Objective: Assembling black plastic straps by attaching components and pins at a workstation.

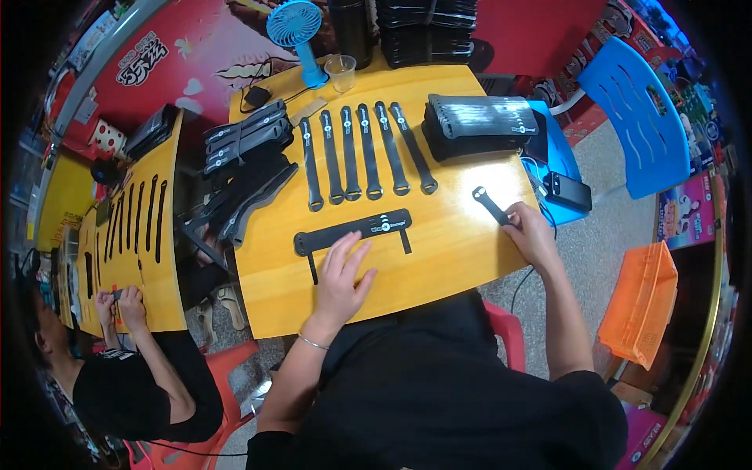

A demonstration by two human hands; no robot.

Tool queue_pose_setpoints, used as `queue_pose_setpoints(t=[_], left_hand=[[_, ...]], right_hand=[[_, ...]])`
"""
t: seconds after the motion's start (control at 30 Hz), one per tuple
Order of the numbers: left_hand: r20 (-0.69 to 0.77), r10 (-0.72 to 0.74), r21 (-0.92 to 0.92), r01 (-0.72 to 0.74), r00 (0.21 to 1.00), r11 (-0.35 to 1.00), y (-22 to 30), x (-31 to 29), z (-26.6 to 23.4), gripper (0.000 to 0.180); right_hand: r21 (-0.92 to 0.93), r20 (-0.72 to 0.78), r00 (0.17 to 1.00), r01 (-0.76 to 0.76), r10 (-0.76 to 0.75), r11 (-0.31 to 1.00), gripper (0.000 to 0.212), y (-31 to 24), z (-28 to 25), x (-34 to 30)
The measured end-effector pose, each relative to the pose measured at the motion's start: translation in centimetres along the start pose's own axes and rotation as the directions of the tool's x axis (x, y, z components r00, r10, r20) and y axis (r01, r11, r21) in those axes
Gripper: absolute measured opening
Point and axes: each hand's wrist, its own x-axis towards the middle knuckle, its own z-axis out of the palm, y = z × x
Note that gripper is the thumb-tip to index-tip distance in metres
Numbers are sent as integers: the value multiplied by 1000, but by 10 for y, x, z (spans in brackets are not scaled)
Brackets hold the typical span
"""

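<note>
Red walling (521,31) closes off the far side of the yellow bench (274,294) on my feed. To the far left, a co-worker (149,392) sits at a second bench (160,282). On the left of the nearer bench I have a banded black bundle (249,139), apart from both hands. The left hand (338,278) holds nothing, its fingers extended by the near edge of a black strap (352,232) lying crosswise; I can't tell whether they touch. Two narrow strips (406,241) run nearward from that strap. Beyond it, six narrower straps (368,160) lie side by side. Far right sits a shiny black stack (482,125), and nearer, at the right edge, the right hand (533,235) pinches a short dark strip (491,205). I judge the work partway: six straps laid out singly, the crosswise one with two strips at it, the pinched strip not yet set down, and the bundle and stack left gathered.
</note>
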Motion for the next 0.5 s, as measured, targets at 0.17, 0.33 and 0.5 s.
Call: queue_pose_setpoints(t=[0.17, 0.33, 0.5], left_hand=[[73, -256, -629, 244, 964, 738, 44, 16, -10, 53], [155, -221, -763, 259, 963, 593, 40, 12, -9, 32], [119, -325, -651, 321, 938, 688, 15, -9, -34, 14]], right_hand=[[45, 53, 968, 242, -244, 969, 17, -38, 6, -18], [232, 221, 837, 453, -500, 861, 16, -116, 27, -36], [354, 317, 793, 410, -520, 841, 18, -128, 40, -23]])
